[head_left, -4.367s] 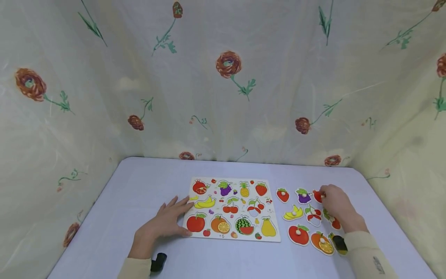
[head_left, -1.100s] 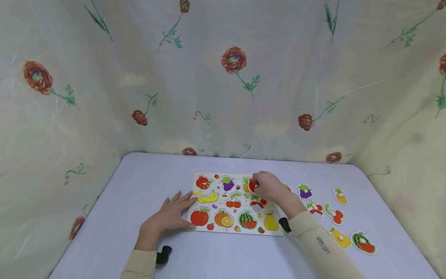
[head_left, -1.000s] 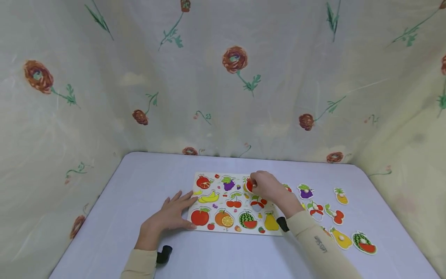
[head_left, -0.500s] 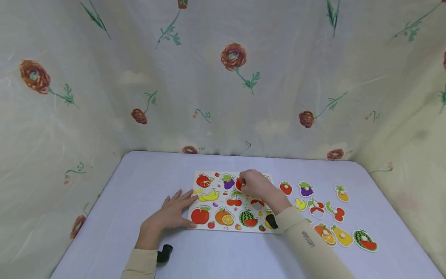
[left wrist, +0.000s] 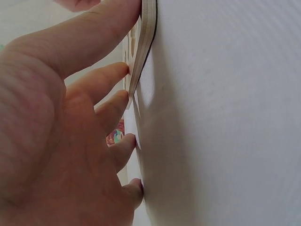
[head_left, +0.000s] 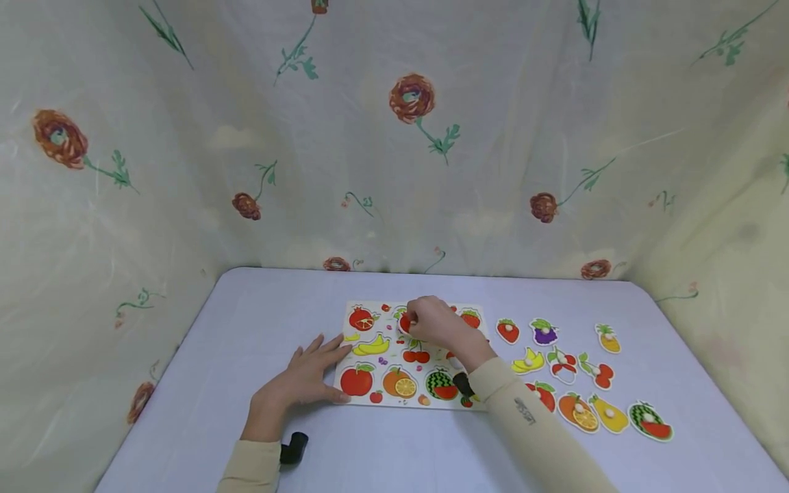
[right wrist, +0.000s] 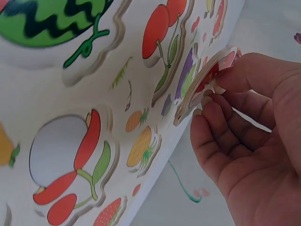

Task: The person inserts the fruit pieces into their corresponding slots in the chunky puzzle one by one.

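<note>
My left hand (head_left: 301, 378) rests at the left edge of a white fruit puzzle board (head_left: 378, 376), fingers spread and fairly straight. In the left wrist view the thumb and nearer fingertips touch the board's wooden edge (left wrist: 149, 21). My right hand (head_left: 439, 324) pinches a pomegranate puzzle piece (head_left: 404, 322) by its small knob. That piece is over the top row, covering most of the grape picture. In the right wrist view the pomegranate piece (right wrist: 194, 93) stands tilted close above the board, between thumb and fingers. The pomegranate recess (head_left: 361, 318) lies just left of it.
Right of the board lie loose knobbed pieces: a strawberry (head_left: 508, 331), grapes (head_left: 545, 333), a pineapple (head_left: 608, 339), bananas (head_left: 528, 361), cherries (head_left: 600, 374), an orange (head_left: 578, 412), a pear (head_left: 610, 414), a watermelon (head_left: 650, 422) and others. A flowered curtain (head_left: 481, 171) hangs behind.
My right hand has carried the pomegranate piece from the loose pieces leftward along the board's top row, passing the pineapple picture to the grapes. My left hand stays at the board's edge.
</note>
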The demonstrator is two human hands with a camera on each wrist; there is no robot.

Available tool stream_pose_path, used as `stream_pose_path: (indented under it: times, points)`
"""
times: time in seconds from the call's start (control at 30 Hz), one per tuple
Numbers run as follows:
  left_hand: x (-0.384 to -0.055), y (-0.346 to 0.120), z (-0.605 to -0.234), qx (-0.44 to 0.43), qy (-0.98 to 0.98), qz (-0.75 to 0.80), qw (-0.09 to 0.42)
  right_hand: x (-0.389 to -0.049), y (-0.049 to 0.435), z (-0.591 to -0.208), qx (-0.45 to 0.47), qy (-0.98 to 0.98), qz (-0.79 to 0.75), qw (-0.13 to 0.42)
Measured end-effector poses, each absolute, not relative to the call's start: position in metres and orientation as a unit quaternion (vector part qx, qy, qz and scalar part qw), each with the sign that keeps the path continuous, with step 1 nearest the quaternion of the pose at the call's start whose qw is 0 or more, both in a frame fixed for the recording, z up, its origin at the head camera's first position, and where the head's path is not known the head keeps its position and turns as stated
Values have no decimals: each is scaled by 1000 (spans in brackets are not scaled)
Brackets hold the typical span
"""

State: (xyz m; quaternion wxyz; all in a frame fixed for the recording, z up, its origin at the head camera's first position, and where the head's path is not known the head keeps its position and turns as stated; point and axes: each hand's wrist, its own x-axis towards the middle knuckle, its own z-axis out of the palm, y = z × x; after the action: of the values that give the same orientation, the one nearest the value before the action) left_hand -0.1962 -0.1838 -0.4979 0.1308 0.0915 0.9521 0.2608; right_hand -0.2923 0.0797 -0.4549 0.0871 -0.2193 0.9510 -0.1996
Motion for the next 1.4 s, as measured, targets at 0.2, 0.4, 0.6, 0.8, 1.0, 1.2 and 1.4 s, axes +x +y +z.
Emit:
stream_pose_path:
  times: [0.2,0.4,0.6,0.8,1.0,1.2,1.4]
  points:
    - [-196,-186,-499,89,952,261,132,-294,69,-458,-216,950,-205,94]
    - [-198,-189,-500,92,952,257,136,-296,59,-458,-222,948,-203,104]
    - [-199,-189,-502,95,950,262,138,-298,50,-460,-224,944,-212,120]
    - [-200,-189,-501,98,950,260,140,-300,43,-464,-227,942,-211,128]
    - [-198,-191,-499,102,949,263,142,-304,37,-466,-240,938,-215,125]
    - [-199,-191,-500,106,949,260,143,-308,30,-468,-240,937,-220,129]
    - [-200,-192,-503,103,950,259,142,-312,20,-471,-249,937,-216,115]
